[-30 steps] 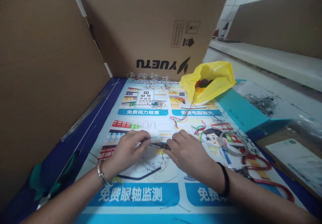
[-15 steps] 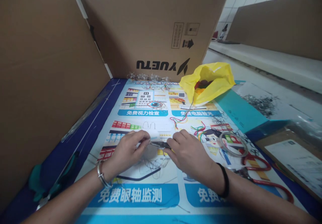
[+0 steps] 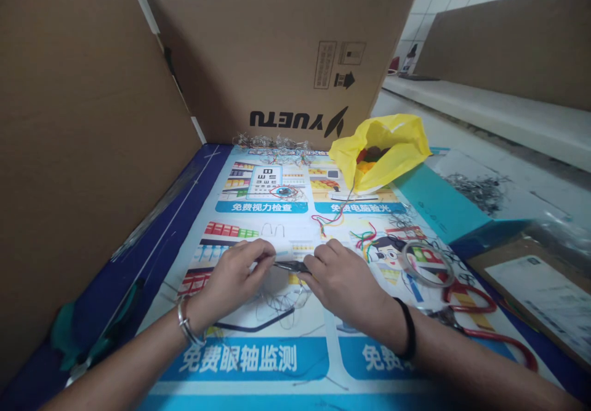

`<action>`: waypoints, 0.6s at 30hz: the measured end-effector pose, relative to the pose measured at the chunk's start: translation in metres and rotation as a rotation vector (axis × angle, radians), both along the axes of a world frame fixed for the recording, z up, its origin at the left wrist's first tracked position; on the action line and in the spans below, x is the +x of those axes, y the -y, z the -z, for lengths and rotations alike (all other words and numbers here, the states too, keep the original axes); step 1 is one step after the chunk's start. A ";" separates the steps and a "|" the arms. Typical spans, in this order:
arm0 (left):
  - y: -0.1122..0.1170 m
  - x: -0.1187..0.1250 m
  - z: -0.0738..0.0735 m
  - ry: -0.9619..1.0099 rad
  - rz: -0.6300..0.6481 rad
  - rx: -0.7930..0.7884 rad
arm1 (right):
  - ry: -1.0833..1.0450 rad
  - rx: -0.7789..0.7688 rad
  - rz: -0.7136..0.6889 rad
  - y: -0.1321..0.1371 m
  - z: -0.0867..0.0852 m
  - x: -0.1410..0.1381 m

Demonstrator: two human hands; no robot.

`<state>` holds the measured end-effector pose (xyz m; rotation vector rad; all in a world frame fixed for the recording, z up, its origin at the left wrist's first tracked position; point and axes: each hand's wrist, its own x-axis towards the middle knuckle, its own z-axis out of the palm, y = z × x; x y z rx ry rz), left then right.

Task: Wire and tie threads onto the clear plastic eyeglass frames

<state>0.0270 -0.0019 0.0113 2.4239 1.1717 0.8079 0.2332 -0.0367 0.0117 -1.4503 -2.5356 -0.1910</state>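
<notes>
Brown cardboard walls (image 3: 268,48) rise behind and to the left of a colourful printed sheet (image 3: 318,387) spread on a dark blue surface (image 3: 184,205). Over the middle of the sheet are dark, narrow-nosed metal pliers (image 3: 292,266), their tip pointing toward its left edge. The right hand (image 3: 339,275), with a black band (image 3: 409,331) at its wrist, is closed around the pliers' handles. The left hand (image 3: 244,275), wearing a silver-coloured bangle (image 3: 184,322), has thumb and forefinger pinched together at the pliers' tip; whatever lies between them is too small to make out. Just nearer than the hands, fine tangled wires (image 3: 279,303) lie on the sheet. Just beyond the right hand is a bunch of red, green and yellow cords (image 3: 366,237). Near the sheet's right edge, a clear round ring (image 3: 431,283) lies beside a tool with red looped handles (image 3: 501,338). At the far right corner sits an open, crumpled yellow bag (image 3: 401,163) with red and orange contents, next to a turquoise box (image 3: 447,208). Silvery wire tangles (image 3: 272,142) line the far edge. Past the left edge, toward the near corner, lies a teal-handled tool (image 3: 67,337).
</notes>
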 end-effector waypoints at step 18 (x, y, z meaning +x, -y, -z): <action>0.000 0.001 -0.001 0.023 -0.022 -0.017 | 0.023 0.078 -0.003 0.002 0.006 -0.003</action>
